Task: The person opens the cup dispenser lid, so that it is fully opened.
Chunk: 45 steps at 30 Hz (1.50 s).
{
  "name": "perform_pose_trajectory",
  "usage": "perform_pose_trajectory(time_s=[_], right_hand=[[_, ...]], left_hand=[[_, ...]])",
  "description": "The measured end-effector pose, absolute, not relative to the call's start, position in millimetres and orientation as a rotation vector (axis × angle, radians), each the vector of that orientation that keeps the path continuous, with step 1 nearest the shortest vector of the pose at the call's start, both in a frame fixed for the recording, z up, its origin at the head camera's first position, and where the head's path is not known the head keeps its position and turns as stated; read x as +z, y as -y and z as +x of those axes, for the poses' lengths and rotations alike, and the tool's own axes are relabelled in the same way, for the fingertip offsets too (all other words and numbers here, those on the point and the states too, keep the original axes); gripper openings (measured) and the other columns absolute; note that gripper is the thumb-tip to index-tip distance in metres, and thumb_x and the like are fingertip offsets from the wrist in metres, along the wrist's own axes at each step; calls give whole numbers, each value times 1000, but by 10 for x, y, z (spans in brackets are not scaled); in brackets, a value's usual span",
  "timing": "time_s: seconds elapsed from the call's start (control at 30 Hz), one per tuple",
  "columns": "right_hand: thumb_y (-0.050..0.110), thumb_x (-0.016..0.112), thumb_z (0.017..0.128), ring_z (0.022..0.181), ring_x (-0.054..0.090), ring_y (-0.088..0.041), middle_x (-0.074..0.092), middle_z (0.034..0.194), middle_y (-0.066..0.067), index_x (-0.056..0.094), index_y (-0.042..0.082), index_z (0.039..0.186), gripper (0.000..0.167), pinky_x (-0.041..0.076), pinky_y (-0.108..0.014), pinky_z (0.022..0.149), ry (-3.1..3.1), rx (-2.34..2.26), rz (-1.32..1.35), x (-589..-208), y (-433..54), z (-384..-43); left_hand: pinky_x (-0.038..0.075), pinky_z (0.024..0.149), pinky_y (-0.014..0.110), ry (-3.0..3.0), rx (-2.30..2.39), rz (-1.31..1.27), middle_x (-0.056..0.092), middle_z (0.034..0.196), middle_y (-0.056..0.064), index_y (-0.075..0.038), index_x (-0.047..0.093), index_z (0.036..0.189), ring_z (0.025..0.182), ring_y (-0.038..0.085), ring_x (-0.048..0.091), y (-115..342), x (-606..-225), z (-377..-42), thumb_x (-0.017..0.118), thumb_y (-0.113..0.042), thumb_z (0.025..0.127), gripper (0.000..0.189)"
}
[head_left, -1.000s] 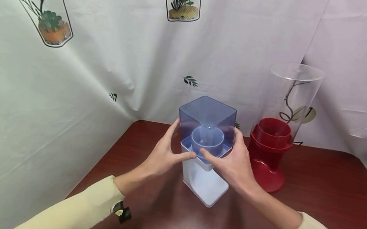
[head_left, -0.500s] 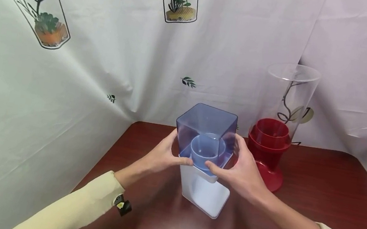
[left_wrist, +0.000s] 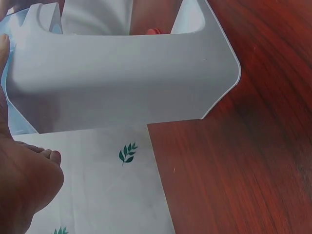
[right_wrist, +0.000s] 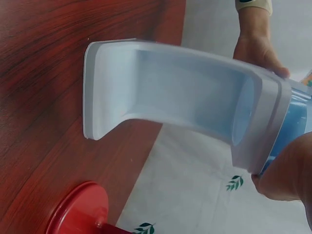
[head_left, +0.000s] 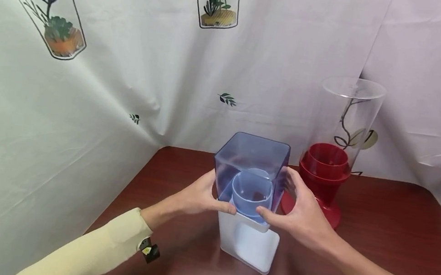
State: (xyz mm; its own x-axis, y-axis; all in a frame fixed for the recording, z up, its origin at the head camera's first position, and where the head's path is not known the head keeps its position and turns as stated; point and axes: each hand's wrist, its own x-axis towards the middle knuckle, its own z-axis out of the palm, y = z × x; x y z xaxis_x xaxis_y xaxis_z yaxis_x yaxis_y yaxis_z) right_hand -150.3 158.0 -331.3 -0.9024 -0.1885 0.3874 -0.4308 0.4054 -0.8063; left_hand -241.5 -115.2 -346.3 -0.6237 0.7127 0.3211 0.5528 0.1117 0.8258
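Both hands grip a dispenser with a white stand and a see-through blue square container on top. The container opens upward and has a round cup shape inside. My left hand holds its left side, thumb across the front near the container's bottom edge. On the opposite side my right hand does the same, its thumb on the front. The right wrist view shows the hollow curved front of the white stand; its back fills the left wrist view. I cannot tell whether the stand's foot touches the table.
A red dispenser stand with a tall clear cylinder stands behind and to the right, close to my right hand. The reddish-brown table meets white plant-print cloth at the back and left.
Both hands have brought the dispenser toward me and slightly right, turning it a little so its front faces me more. The right forearm has swung outward. The red stand stays put.
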Motion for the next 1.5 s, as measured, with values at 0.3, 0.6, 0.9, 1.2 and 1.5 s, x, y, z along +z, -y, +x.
perform_pose_trajectory(time_s=[0.3, 0.6, 0.9, 1.2, 1.5], right_hand=[[24, 91, 81, 140, 51, -34, 54, 147, -7, 40, 16, 155, 91, 49, -57, 108, 2421, 1571, 645, -3330, -1692, -1458], [23, 91, 80, 144, 48, -38, 53, 150, -7, 37, 19, 158, 94, 53, -59, 104, 2417, 1612, 704, -3335, -1774, -1433], [22, 89, 82, 147, 41, -44, 49, 154, -10, 31, 19, 161, 98, 47, -71, 105, 2415, 1668, 739, -3354, -1801, -1420], [18, 87, 83, 150, 37, -43, 47, 157, -9, 28, 21, 164, 101, 47, -66, 108, 2379, 1700, 767, -3361, -1799, -1413], [6, 86, 83, 150, 39, -27, 44, 160, -3, 27, 21, 166, 102, 39, -16, 112, 2233, 1770, 841, -3285, -1773, -1434]], left_hand=[[54, 107, 47, -2012, 1603, 1362, 66, 137, 6, -22, 48, 153, 122, 29, 67, 1034, -3473, -2289, 94, -19, 83, 84], [52, 108, 51, -1828, 1765, 1361, 61, 143, 15, -16, 42, 155, 127, 45, 61, 926, -3517, -2187, 94, -5, 81, 91], [53, 107, 54, -1855, 1819, 1312, 61, 143, 13, -17, 40, 154, 127, 43, 62, 897, -3551, -2123, 94, -6, 80, 93], [52, 110, 47, -1917, 1801, 1304, 58, 146, 9, -21, 36, 157, 129, 35, 61, 894, -3592, -2128, 96, -20, 81, 97], [51, 111, 47, -1896, 1788, 1311, 59, 144, 9, -22, 36, 158, 130, 36, 61, 897, -3606, -2123, 95, -20, 82, 97]])
